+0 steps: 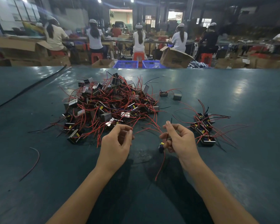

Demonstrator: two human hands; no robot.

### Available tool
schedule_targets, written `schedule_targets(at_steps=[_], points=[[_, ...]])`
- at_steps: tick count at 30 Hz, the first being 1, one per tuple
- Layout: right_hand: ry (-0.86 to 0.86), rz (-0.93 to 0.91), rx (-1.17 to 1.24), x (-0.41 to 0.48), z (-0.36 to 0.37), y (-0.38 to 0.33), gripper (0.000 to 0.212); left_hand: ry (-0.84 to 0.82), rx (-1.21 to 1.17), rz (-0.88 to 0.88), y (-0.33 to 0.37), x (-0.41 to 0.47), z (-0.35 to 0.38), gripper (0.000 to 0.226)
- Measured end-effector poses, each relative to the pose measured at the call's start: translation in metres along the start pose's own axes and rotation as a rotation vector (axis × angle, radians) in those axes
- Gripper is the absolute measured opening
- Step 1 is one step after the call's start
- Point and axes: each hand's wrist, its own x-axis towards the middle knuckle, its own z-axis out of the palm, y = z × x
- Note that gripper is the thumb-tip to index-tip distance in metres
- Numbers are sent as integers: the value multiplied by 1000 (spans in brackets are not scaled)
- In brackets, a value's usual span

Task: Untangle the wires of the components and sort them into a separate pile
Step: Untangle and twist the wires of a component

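Right hand (178,139) pinches black lead; component (161,145) hangs at its fingers, seemingly off tabletop (39,159) so leads drop free. Left hand (118,141) pinches red wire (140,131), likely to separate strands. Tangled pile (107,107) ahead; sorted pile (204,126) on right, well apart, avoids re-snagging.

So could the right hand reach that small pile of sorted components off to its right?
Probably yes. The right hand, gripping a component by its wires, has only bare green table between it and the sorted pile; nothing stands in the way.

Tangled red-wired components (107,104) heaped left; smaller sorted pile (204,126) right.
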Motion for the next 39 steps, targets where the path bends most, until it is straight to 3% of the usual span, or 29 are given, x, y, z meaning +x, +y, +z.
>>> schedule_targets(at_steps=[8,11,14,16,18,20,23,27,34,39], points=[[-147,34,60,-5,2,-7,33,-84,3,70,6,-3,0,14],[-128,-39,13,-6,2,-8,32,-53,185,414,20,-5,-4,16],[-114,-112,-35,-7,3,-8,30,163,219,661,27,4,-16,24],[-114,-153,-78,-7,4,-6,31,353,171,587,20,15,-31,27],[-102,-178,-110,-7,6,-4,33,452,81,376,3,23,-45,30],[-90,-193,-115,-7,8,-2,32,378,77,225,-17,23,-52,33],[-73,-216,-136,-7,8,1,29,46,116,89,-38,20,-53,42],[-6,-244,-144,-4,6,3,28,-151,84,113,-39,17,-48,41],[77,-229,-88,0,1,4,28,-192,39,117,-34,15,-45,16],[103,-246,-54,-1,0,4,25,-20,-463,-188,-18,16,-30,17]])
